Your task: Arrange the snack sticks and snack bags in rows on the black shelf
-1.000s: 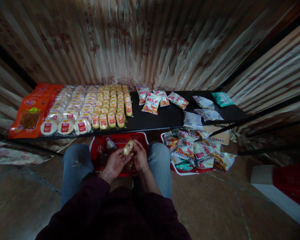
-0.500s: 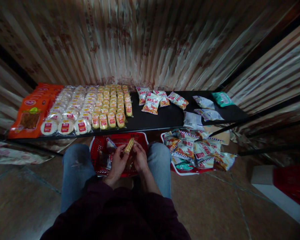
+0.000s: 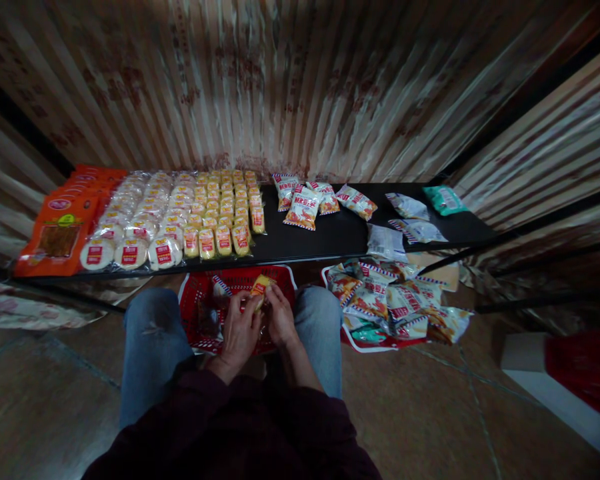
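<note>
A small yellow wrapped snack cake (image 3: 261, 287) with a red label is held between my two hands, over the red basket (image 3: 190, 293) between my knees. The fingers of my left hand (image 3: 241, 330) pinch its left side, and those of my right hand (image 3: 281, 317) close on its right side. On the black shelf (image 3: 280, 245) in front, rows of similar yellow snack cakes (image 3: 223, 239) stand beside rows of round white wrapped crackers (image 3: 131, 252). Orange packets (image 3: 55, 230) lie overlapped at the left end. A few packages inside the basket are partly hidden by my hands.
Several white-and-orange snack bags (image 3: 301, 207) lie loosely on the shelf's middle, with pale bags (image 3: 387, 241) and a green bag (image 3: 445, 200) farther right. A second basket (image 3: 365, 345), heaped with snack bags, stands right of my knee. Pleated curtains (image 3: 300, 87) hang behind.
The snack cake has been turned in my hands, so its red-labelled face now shows instead of its plain yellow side. My left fingers have shifted slightly. The shelf goods look the same.
</note>
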The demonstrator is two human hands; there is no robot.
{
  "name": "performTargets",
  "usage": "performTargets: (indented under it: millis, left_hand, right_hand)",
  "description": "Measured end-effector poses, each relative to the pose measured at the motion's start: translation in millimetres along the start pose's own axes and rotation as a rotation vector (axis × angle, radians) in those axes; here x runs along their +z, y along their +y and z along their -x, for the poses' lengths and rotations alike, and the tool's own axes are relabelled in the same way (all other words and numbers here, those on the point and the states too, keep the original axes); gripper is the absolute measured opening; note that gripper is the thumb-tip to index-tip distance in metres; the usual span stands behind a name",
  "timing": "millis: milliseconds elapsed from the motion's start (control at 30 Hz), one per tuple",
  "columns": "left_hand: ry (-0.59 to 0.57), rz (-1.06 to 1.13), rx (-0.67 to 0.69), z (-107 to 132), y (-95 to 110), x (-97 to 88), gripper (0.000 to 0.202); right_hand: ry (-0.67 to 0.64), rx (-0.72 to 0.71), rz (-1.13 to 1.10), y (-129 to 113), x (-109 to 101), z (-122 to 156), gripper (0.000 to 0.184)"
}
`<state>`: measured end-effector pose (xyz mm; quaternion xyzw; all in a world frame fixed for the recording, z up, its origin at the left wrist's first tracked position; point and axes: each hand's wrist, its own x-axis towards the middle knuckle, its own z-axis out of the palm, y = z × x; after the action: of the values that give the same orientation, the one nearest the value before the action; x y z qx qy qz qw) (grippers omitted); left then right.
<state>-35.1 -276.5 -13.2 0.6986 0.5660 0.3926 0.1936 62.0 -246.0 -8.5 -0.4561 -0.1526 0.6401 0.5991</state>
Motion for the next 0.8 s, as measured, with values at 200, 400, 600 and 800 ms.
performTargets:
  millis: [200, 400, 600, 800]
  left_hand:
    - [-0.015, -0.022, 0.04, 1, 0, 0.5, 0.038]
    - [0.01, -0.019, 0.061, -1, 0, -1.9, 0.035]
    - [0.073, 0.03, 0.039, -4, -1, -6.4, 0.034]
    - [0.113, 0.143, -0.051, -17, 1, -12.0, 0.029]
  right_hand:
    - [-0.002, -0.013, -0.029, -5, 2, -3, 0.024]
    - [0.019, -0.016, -0.03, -8, -5, -3, 0.042]
    - [-0.021, 0.02, -0.04, -9, -11, 0, 0.048]
    - [-0.034, -0.039, -0.063, -5, -11, 4, 0.032]
